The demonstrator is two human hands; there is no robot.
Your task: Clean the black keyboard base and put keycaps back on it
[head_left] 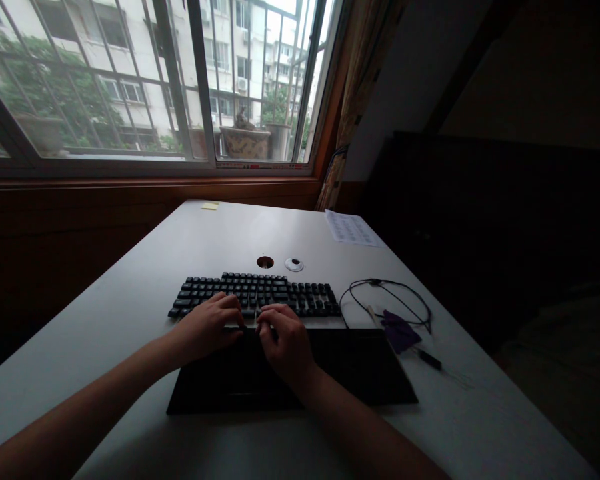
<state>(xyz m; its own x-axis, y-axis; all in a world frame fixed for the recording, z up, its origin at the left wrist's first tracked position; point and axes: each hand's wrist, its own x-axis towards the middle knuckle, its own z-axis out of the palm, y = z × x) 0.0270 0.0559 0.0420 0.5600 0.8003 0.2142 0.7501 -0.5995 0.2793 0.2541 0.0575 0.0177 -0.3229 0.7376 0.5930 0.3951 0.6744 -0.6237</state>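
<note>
Okay, black panel [357, 363] lies flat on the near middle of the white table [130, 313]. Left hand [210, 325] over its far edge, fingers curled; right hand [286, 337] just right of it, fingertips drawn together. Too dark to tell whether either grips anything. Rows of black keys [260, 288] just beyond the hands. Purple item [399, 332] and looped cable [375, 283] to the right. Far end: yellow note [210, 206] left, printed sheet [353, 229] right, window [253, 100] behind.

Our left hand [207, 327] and right hand [289, 341] are hiding parts of the keyboard [256, 291], and we are finding the printed sheet [351, 229] too small to read.
</note>
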